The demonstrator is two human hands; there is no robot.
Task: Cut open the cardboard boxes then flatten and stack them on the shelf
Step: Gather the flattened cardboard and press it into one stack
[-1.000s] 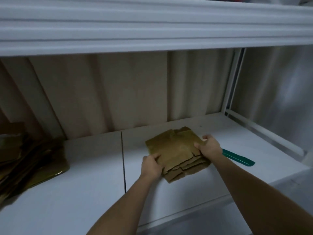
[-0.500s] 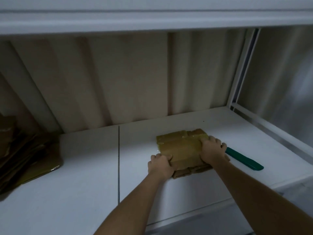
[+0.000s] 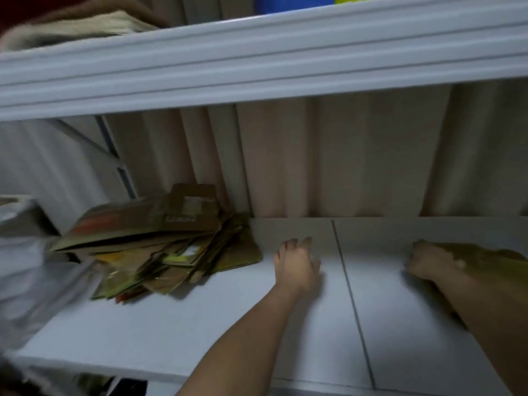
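On the white shelf, my 2 hands are apart. My left hand hangs free over the bare board, fingers loosely spread and grasping nothing, a little right of the pile of flattened boxes. My right hand is curled on the edge of the cardboard I am bringing over; the frame is blurred there, so I judge a grasp from the bent fingers, not from a clean look at the pinch.

The cardboard is well apart from the pile, near the right edge of view, with the seam in the board between them.

Risks, as I judge them:

1. With only 1 hand on it, the folded piece could spring open or fan out as I drag it.
2. A low edge could catch on the seam and twist out of my fingers.
3. The pile is already splayed, its top sheets tilted and its lower ones poking toward the front lip. Pushing the new piece in from the side could shove loose sheets off the shelf.
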